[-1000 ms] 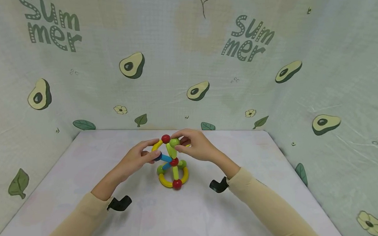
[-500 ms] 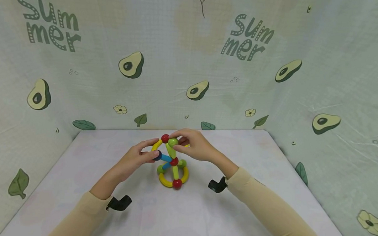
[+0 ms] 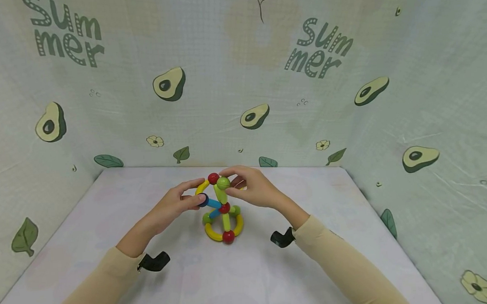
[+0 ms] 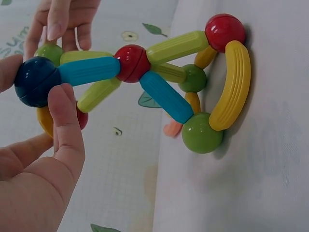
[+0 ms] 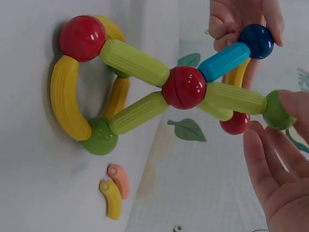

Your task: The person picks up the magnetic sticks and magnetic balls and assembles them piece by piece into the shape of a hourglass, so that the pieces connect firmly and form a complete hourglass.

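A ball-and-stick magnetic toy [image 3: 225,221] stands upright on the table, its base a ring of yellow curved rods and balls. From a central red ball [image 5: 184,87], lime and light-blue rods fan upward. My left hand [image 3: 173,205] pinches the dark-blue ball [image 4: 37,81] at the end of a blue rod. Its index finger reaches along a yellow curved rod [image 3: 202,187] towards the upper red ball [image 3: 213,178]. My right hand [image 3: 254,188] holds the upper green ball [image 5: 279,110] at a lime rod's tip between thumb and fingers. Some upper parts are hidden behind the hands.
Loose yellow [image 5: 112,199] and orange [image 5: 119,181] curved pieces lie on the table behind the toy. A patterned cloth [image 3: 209,126] hangs behind the table and along both sides. A black wrist camera [image 3: 154,262] juts from the left sleeve.
Both hands stay nearly still on the toy. The upper green ball has shifted very slightly left, towards the upper red ball, with the right fingers on it.
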`<move>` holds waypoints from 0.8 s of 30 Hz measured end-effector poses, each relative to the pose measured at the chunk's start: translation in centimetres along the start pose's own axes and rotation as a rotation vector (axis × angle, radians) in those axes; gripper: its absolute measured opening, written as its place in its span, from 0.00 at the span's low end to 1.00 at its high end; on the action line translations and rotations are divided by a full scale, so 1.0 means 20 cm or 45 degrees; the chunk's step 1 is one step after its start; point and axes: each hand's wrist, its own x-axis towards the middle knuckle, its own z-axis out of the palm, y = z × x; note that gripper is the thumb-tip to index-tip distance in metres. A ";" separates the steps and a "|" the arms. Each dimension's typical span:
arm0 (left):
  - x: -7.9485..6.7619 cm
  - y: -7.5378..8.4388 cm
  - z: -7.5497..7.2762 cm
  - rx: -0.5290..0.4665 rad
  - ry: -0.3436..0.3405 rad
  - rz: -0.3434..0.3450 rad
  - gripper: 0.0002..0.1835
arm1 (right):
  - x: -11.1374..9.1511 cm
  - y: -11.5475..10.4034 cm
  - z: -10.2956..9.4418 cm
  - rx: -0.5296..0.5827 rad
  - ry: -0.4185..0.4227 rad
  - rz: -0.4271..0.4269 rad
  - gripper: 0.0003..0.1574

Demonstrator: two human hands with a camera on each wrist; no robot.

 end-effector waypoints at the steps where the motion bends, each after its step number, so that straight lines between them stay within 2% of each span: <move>1: 0.00 0.00 0.00 0.000 0.001 -0.003 0.40 | -0.01 0.01 -0.01 0.002 -0.005 0.006 0.29; 7: 0.00 0.00 0.00 0.003 0.006 -0.005 0.41 | -0.04 0.11 -0.06 -0.002 -0.008 0.049 0.30; 11: 0.00 -0.01 0.00 0.009 0.009 0.003 0.41 | -0.05 0.22 -0.06 -0.071 -0.017 0.100 0.29; 18: 0.01 -0.01 0.00 -0.001 -0.004 -0.002 0.41 | -0.05 0.38 -0.02 -0.112 -0.083 0.169 0.29; 24: 0.01 -0.01 0.00 0.004 -0.003 0.007 0.41 | -0.02 0.50 0.05 -0.135 -0.157 0.182 0.30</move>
